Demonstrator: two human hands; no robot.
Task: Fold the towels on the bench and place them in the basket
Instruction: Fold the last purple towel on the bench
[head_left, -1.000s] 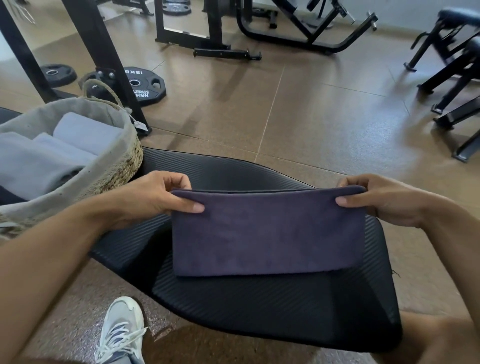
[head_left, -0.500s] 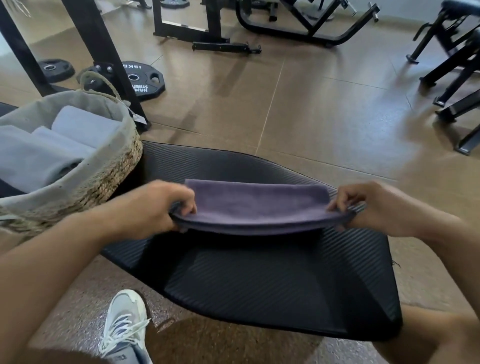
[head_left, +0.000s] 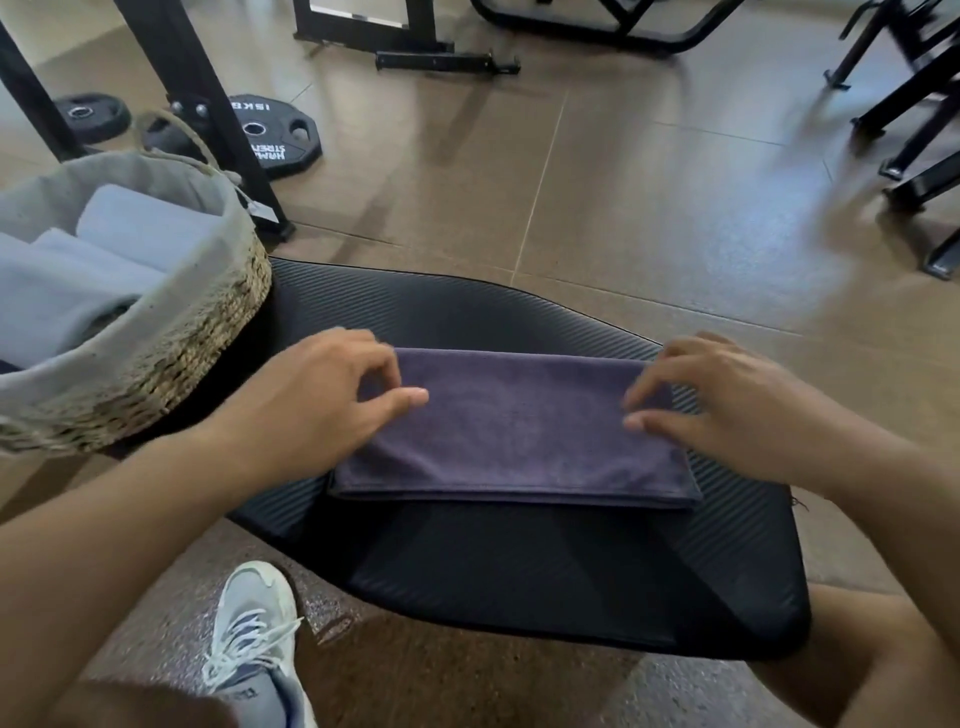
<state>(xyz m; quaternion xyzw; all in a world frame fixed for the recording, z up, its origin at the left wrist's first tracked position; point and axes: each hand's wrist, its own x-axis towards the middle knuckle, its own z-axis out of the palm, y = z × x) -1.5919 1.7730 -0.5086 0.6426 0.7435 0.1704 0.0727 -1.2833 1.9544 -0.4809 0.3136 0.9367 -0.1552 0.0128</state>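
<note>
A dark purple towel (head_left: 519, 431) lies flat on the black padded bench (head_left: 519, 571), folded into a long strip with its thick folded edge toward me. My left hand (head_left: 311, 405) is at the towel's left end, thumb laid on top and fingers curled at the far corner. At the right end is my right hand (head_left: 727, 400), its bent fingertips and thumb close together on the cloth and blurred by motion. The woven basket (head_left: 208, 332) with a grey liner stands at the bench's left end, apart from the towel, and holds folded light grey towels (head_left: 104, 260).
A black rack post (head_left: 218, 119) rises just behind the basket, with weight plates (head_left: 270, 135) on the floor beside it. Black machine frames (head_left: 909, 130) stand at the far right. My sneaker (head_left: 254, 639) is on the floor below the bench's near edge.
The towel was held upright by its top corners, then tipped away from me and laid flat on the bench. Both hands came down with it and stay at its ends.
</note>
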